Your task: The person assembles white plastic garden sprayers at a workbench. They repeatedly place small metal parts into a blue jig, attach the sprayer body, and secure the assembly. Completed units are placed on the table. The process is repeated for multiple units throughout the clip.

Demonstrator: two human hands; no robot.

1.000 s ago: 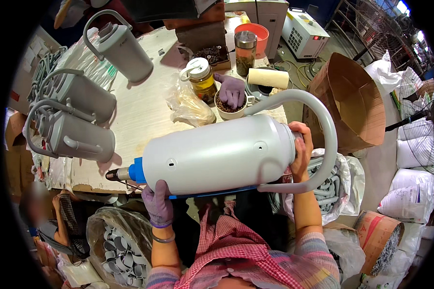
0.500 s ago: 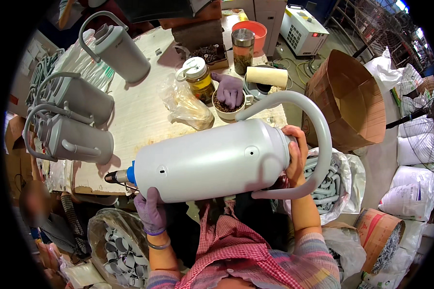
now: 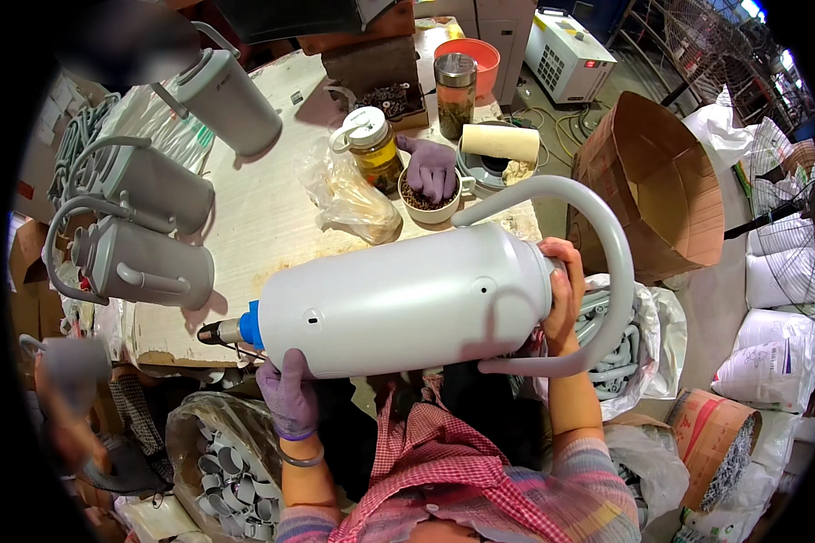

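Head view showed a grey vacuum jug point(image 3: 398, 312) held on its side at the near edge of the surface point(image 3: 267, 222), bottom end to the left and neck to the right. The bare right hand point(image 3: 563, 288) had its fingers clamped round the neck end, within the outline of the looped carrying handle point(image 3: 618, 271). The gloved left hand point(image 3: 288, 400) supported the bottom end, thumb against the shell; its other fingers were partly hidden, so how far they closed I could not tell. A small slot point(image 3: 313, 320) and a round hole point(image 3: 484, 290) faced upward. A blue tool point(image 3: 252, 326) jutted from behind the bottom end; whether it touched the jug was unclear. The step in hand looked like steadying and orienting the shell, and the next move seemed to call for level support at both ends, with neither hand letting go until the jug rested securely.
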